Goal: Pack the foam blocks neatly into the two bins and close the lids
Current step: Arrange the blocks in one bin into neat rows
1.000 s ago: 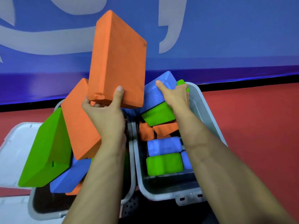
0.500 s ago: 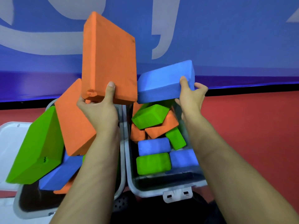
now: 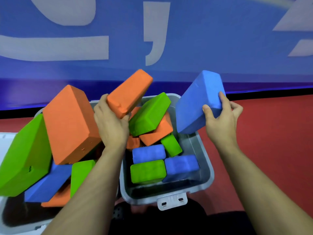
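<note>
My left hand (image 3: 111, 126) grips an orange block (image 3: 129, 93) above the gap between the two bins; my right hand (image 3: 220, 119) pinches a blue block (image 3: 198, 102) over the right bin (image 3: 205, 167), at its far right corner. A tilted green block (image 3: 149, 114) and loose orange ones crowd that bin's far half. The left bin (image 3: 10, 224) overflows with a big orange block (image 3: 71, 122). Half a second ago the orange block stood upright; now it leans right, and the blue one has swung out rightward.
</note>
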